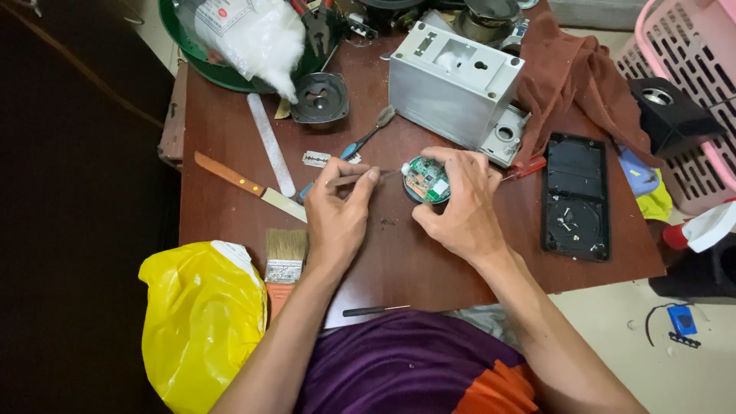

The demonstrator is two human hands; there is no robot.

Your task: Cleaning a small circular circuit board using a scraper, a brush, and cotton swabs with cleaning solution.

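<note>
Mid-tabletop (230,215), the left hand (337,211) pinches a thin probe (360,178) while the right hand (460,207) clasps a round circuit board (426,180).

Round green circuit board (426,181), tilted, held

The grey metal box (454,84) stands near the back of the brown bench (429,268). Left of the box lie a dark speaker cone (320,98), a toothbrush (368,138), a razor blade (316,159), a white flat strip (271,144) and a wooden-handled knife (245,184). Behind and left of the box sits a green basin (222,73) holding a white plastic bag (249,31). Right of the box lie a rust-brown cloth (579,73) and a black rectangular casing (575,195). Further right stands a pink basket (686,46). Well in front of the box, at the bench's near left, are a paintbrush (285,257) and a yellow bag (201,322).
</note>
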